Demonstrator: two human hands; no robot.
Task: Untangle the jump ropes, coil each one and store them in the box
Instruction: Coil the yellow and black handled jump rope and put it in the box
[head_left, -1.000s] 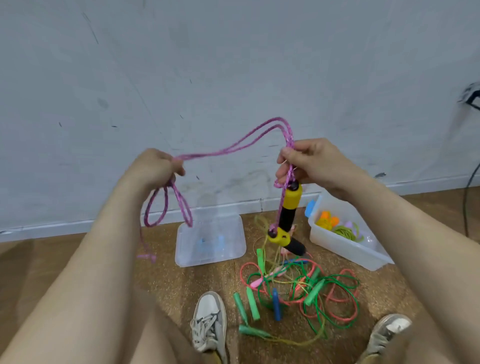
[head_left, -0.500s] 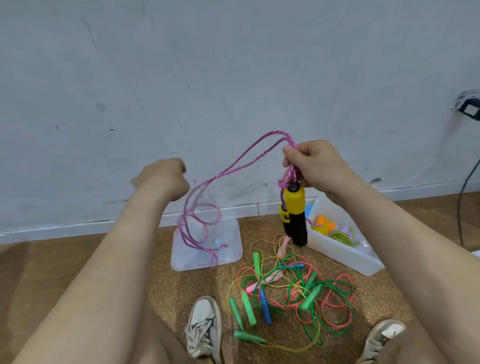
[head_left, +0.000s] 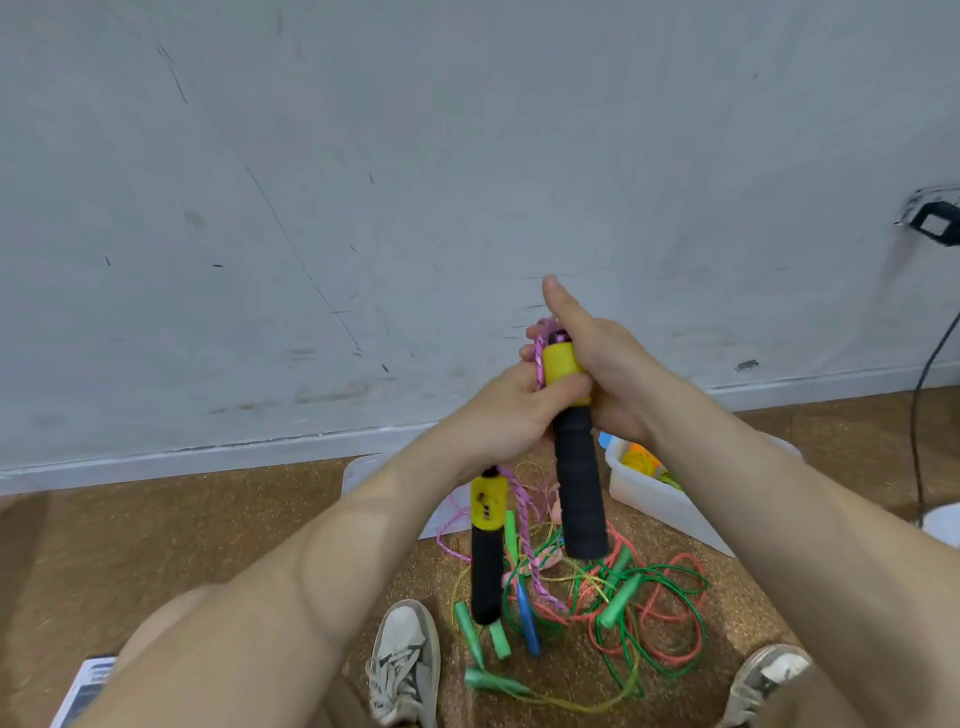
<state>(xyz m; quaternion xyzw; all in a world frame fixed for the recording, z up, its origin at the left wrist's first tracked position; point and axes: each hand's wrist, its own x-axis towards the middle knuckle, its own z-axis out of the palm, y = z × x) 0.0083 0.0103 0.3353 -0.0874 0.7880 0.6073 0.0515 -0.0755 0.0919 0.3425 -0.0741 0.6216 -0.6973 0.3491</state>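
Both hands meet in front of the wall on the pink jump rope. My right hand (head_left: 608, 374) grips one yellow-and-black handle (head_left: 579, 467) upright, thumb raised. My left hand (head_left: 511, 415) is closed on the same handle's yellow top and the bunched pink cord (head_left: 522, 514). The second yellow-and-black handle (head_left: 487, 540) dangles below my left wrist, with pink cord trailing down beside it. On the floor below lies a tangle of green, red and yellow ropes (head_left: 613, 608). The white box (head_left: 660, 499) at right holds a coiled rope with orange handles.
A clear plastic lid (head_left: 358, 470) lies on the cork floor behind my left arm. My two shoes (head_left: 405, 660) (head_left: 769, 675) flank the rope pile. A black cable (head_left: 930, 374) hangs down the wall at far right. A paper (head_left: 85, 686) lies at lower left.
My left hand has swung from the left across to my right hand and closed on the handle. The pink cord loops have gathered in, and one handle now dangles lower.
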